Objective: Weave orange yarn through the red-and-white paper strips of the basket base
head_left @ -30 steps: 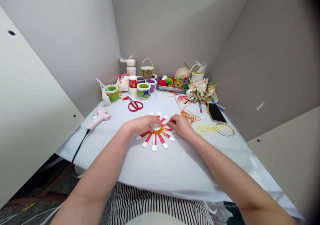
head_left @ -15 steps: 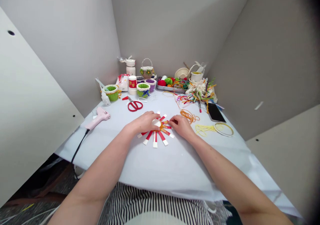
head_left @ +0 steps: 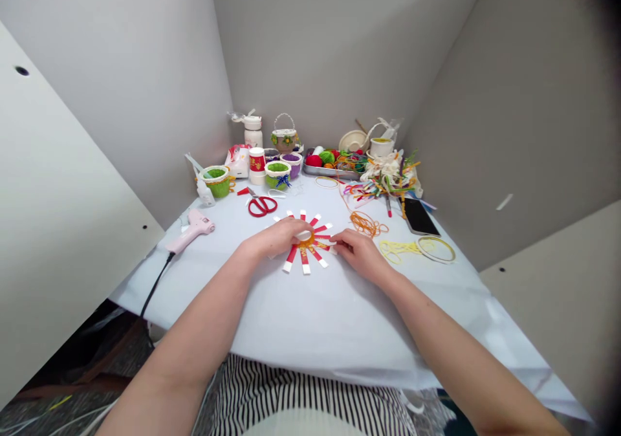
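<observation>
A paper cup cut into strips (head_left: pixel 305 258) lies splayed on the table like a sun, its red strips tipped with white. Orange yarn (head_left: pixel 305 243) runs round its white round base. My left hand (head_left: pixel 284 234) grips the cup at the centre, covering the strips on the left. Fingertips of my right hand (head_left: pixel 356 250) are pinched together at the tips of the right-hand strips; whatever thin thing is between them is too small to see. A loose tangle of orange yarn (head_left: pixel 369 224) lies just beyond my right hand.
Red-handled scissors (head_left: pixel 262 206) and a pink glue gun (head_left: pixel 193 230) lie left. At the right are a phone (head_left: pixel 421 217) and yellow yarn with a hoop (head_left: pixel 435 249). Small woven baskets (head_left: pixel 278 174), a tray of yarn balls (head_left: pixel 334 172) and walls stand behind.
The splayed cup has turned under my left hand, so its strips point in different directions. My right hand has shifted slightly right and down, still pinched.
</observation>
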{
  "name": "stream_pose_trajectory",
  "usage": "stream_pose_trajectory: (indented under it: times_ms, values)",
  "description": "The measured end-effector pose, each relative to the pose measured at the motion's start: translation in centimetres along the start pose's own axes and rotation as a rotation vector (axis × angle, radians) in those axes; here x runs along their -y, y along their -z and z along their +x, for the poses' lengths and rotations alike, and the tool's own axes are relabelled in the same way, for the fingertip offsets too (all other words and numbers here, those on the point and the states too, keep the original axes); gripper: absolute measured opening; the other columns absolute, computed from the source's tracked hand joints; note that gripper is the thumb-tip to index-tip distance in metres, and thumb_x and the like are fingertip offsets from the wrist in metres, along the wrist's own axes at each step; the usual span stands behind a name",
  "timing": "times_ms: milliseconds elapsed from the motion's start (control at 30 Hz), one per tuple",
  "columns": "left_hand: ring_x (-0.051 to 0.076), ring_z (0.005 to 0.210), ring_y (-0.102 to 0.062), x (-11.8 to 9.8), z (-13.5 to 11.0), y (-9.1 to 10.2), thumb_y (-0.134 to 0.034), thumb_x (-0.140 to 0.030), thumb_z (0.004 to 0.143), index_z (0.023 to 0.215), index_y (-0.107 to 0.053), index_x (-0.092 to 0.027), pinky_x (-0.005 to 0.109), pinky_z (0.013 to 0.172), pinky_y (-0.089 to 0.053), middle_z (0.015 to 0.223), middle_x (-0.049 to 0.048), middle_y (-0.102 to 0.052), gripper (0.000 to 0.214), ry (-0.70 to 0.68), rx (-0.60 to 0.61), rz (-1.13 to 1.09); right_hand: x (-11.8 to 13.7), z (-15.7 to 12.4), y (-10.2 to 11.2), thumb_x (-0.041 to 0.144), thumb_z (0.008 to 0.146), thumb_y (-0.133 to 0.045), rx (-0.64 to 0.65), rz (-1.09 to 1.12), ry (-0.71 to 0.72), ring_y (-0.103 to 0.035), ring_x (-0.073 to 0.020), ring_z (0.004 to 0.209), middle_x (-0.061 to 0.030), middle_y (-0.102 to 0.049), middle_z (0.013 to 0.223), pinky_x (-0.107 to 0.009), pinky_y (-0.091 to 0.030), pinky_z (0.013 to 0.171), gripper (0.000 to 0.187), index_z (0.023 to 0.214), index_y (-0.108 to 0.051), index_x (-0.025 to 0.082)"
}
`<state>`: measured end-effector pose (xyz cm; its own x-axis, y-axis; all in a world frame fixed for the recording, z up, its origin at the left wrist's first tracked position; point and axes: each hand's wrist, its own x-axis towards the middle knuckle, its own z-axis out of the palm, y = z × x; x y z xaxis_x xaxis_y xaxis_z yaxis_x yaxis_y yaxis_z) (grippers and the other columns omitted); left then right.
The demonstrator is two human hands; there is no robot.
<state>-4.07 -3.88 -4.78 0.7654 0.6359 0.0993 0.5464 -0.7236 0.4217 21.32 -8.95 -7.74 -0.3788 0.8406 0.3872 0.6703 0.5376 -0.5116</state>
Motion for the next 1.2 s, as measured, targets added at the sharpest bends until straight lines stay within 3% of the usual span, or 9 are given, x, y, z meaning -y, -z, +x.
stream_pose_trajectory:
  times_ms: [333, 433, 600, 767, 867, 1067, 1200]
  values:
    - [0.02, 0.125, -0.056, 0.3, -0.2, -0.1, -0.051, -0.008, 0.086, 0.127, -0.063, -0.022, 0.032, 0.109, -0.041, 0.138, 0.0043, -0.06, 0.044, 0.032, 0.094, -0.143, 3.1, -5.7, 0.6, 0.013, 0.096, -0.045, 0.105, -0.165, 0.195, -0.059, -0.0199, 0.088, -0.0094, -0.064, 0.094, -0.032, -0.051, 0.078, 0.024, 0.098, -0.068, 0.018]
    - [0.02, 0.125, -0.056, 0.2, -0.2, -0.1, -0.052, -0.007, 0.086, 0.126, -0.064, -0.022, 0.031, 0.108, -0.041, 0.137, 0.0043, -0.06, 0.044, 0.026, 0.094, -0.153, 3.1, -6.2, 0.4, 0.011, 0.095, -0.045, 0.119, -0.221, 0.179, -0.059, -0.0202, 0.085, -0.0094, -0.064, 0.09, -0.032, -0.05, 0.076, 0.025, 0.094, -0.069, 0.018]
    - [0.021, 0.124, -0.057, 0.1, -0.3, 0.1, -0.051, -0.006, 0.084, 0.125, -0.064, -0.021, 0.032, 0.108, -0.042, 0.137, 0.0047, -0.06, 0.045, 0.022, 0.093, -0.169, 2.0, -3.9, 0.9, 0.012, 0.091, -0.052, 0.045, -0.208, -0.055, -0.061, -0.0196, 0.085, -0.007, -0.064, 0.088, -0.03, -0.048, 0.077, 0.02, 0.088, -0.07, 0.018]
    - [0.021, 0.125, -0.056, -0.1, -0.3, 0.2, -0.049, -0.003, 0.079, 0.126, -0.063, -0.023, 0.034, 0.108, -0.042, 0.138, 0.0033, -0.059, 0.053, 0.047, 0.113, -0.155, 0.3, 0.5, 0.8, 0.017, 0.083, -0.065, 0.098, -0.121, -0.142, -0.06, -0.0168, 0.073, -0.0032, -0.066, 0.077, -0.027, -0.043, 0.068, 0.008, 0.077, -0.071, 0.019]
    - [0.021, 0.122, -0.058, -0.2, -0.3, 0.2, -0.05, -0.005, 0.08, 0.124, -0.063, -0.025, 0.034, 0.106, -0.044, 0.136, 0.0024, -0.061, 0.051, 0.049, 0.105, -0.165, -0.4, 2.4, 0.0, 0.019, 0.081, -0.066, 0.031, -0.122, -0.185, -0.058, -0.0168, 0.071, -0.0036, -0.067, 0.073, -0.027, -0.041, 0.066, 0.011, 0.071, -0.069, 0.018]
    - [0.021, 0.119, -0.058, -1.2, -0.5, 0.7, -0.052, -0.009, 0.08, 0.126, -0.061, -0.024, 0.029, 0.102, -0.045, 0.135, 0.0032, -0.06, 0.05, 0.067, 0.125, -0.127, -1.4, 2.6, -1.7, 0.023, 0.085, -0.062, -0.032, -0.122, -0.15, -0.057, -0.0165, 0.07, -0.0044, -0.068, 0.076, -0.027, -0.04, 0.067, 0.013, 0.074, -0.068, 0.018]
    - [0.022, 0.117, -0.057, -1.9, -0.6, 0.5, -0.06, -0.023, 0.082, 0.116, -0.065, -0.023, 0.031, 0.103, -0.044, 0.134, 0.0062, -0.055, 0.034, 0.066, 0.044, -0.094, -1.5, 2.3, -1.7, 0.023, 0.085, -0.062, -0.028, -0.091, -0.174, -0.057, -0.0163, 0.071, -0.004, -0.068, 0.077, -0.027, -0.04, 0.067, 0.012, 0.075, -0.068, 0.018]
